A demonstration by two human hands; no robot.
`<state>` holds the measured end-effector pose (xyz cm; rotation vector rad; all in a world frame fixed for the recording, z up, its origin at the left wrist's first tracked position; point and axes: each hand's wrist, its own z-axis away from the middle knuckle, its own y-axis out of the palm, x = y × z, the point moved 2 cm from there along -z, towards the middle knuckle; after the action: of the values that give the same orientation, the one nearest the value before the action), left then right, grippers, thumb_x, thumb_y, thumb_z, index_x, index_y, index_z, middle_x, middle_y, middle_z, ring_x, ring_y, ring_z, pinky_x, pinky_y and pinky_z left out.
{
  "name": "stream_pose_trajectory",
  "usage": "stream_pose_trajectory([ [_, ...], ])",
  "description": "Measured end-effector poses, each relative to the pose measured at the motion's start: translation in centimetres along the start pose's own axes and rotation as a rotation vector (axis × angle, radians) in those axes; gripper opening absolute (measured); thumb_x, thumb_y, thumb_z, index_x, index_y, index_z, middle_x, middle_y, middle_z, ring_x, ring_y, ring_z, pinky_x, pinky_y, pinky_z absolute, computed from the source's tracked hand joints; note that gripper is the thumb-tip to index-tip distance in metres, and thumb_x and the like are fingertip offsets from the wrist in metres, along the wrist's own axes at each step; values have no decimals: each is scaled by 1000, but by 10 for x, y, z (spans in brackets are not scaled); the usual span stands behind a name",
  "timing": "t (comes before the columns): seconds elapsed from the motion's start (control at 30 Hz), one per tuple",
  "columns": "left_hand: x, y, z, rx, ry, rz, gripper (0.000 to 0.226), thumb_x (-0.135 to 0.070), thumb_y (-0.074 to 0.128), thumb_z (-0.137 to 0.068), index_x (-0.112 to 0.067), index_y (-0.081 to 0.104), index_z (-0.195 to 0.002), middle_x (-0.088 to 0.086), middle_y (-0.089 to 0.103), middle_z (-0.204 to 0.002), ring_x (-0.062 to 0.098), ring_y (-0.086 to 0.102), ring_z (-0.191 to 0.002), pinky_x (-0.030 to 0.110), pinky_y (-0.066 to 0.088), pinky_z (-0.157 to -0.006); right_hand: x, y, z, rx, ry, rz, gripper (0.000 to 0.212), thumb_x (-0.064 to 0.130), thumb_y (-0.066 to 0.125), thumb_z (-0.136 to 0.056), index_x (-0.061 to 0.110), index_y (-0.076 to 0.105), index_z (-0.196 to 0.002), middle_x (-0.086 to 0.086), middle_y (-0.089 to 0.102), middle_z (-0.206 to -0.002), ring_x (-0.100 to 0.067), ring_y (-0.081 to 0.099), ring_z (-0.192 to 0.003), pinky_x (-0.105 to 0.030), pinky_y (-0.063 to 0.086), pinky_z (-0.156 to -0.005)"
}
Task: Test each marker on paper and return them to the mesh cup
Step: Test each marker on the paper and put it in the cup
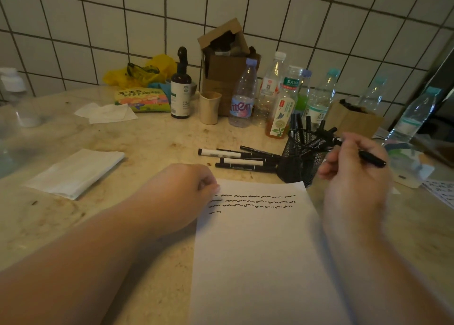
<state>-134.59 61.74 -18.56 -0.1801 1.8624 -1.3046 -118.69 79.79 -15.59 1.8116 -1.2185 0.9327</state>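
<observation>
Black marker; black mesh cup; white paper, black squiggle rows; white-tiled wall.

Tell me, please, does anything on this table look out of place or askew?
Yes: several markers lie loose on the table left of the mesh cup rather than in it. The markers standing in the cup splay outward unevenly. Nothing looks spilled.

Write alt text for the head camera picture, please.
The right hand holds a black marker above the mesh cup; the left hand rests on the scribbled paper. More markers lie beside the cup.
</observation>
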Motion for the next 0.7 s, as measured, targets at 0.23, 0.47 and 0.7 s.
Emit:
stream_pose_trajectory([
  [0.23, 1, 0, -2, 1, -8, -25, 14, -45, 52, -93, -39, 65, -91, -17, 66, -79, 1, 61, -71, 21, 49, -63, -4, 3, -23, 85, 166, 77, 15, 28, 54, -101, 23, 62, -113, 0, 71, -84, -13, 69, -70, -23, 51, -59],
  [0.47, -1, 0, 0, -2, 3, -22, 16, -40, 51, -94, -37, 66, -94, -17, 65, -81, 2, 59, -72, 21, 49, -62, 16, 6, -37, 152, 45, 338, 20, 35, 45, -104, 33, 63, -112, 0, 75, -87, -15, 73, -76, -35, 58, -71],
  [0.7, -2, -2, 2, 0, 0, -8, 18, -40, 49, -93, -36, 66, -94, -15, 66, -85, 4, 60, -72, 27, 55, -68, 31, 30, -54, 256, -6, 632, 23, 26, 59, -97, 28, 68, -118, 2, 72, -76, -12, 65, -63, -32, 57, -65],
])
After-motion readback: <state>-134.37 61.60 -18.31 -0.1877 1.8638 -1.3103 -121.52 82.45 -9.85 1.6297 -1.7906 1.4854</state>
